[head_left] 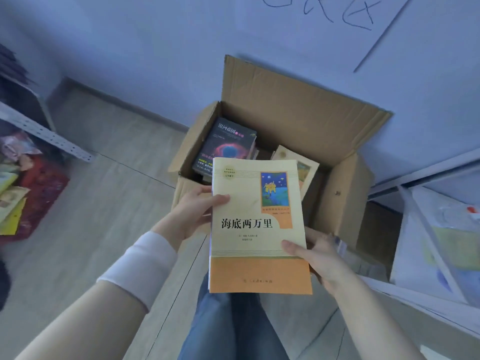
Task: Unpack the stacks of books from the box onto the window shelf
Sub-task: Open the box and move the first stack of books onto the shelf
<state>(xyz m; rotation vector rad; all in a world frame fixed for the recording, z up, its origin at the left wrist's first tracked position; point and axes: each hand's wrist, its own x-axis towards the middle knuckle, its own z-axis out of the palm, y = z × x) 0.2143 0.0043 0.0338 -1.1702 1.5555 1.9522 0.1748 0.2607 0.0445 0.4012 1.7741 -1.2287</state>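
I hold a small stack of books topped by a yellow and orange book (257,229) above the near edge of an open cardboard box (298,105). My left hand (196,211) grips the stack's left edge, thumb on the cover. My right hand (319,255) grips its lower right side, thumb on the cover. Inside the box lies a dark book with a red nebula cover (226,144) on a pile at the left. A cream book (304,165) lies at the right, partly hidden by the stack I hold.
The box stands on a wood floor against a pale wall. A white metal shelf (428,255) with papers is at the right. Another metal rack (52,139) stands at the left, with a red bag and yellow items (31,198) below it. My jeans-clad knee (228,326) is below the stack.
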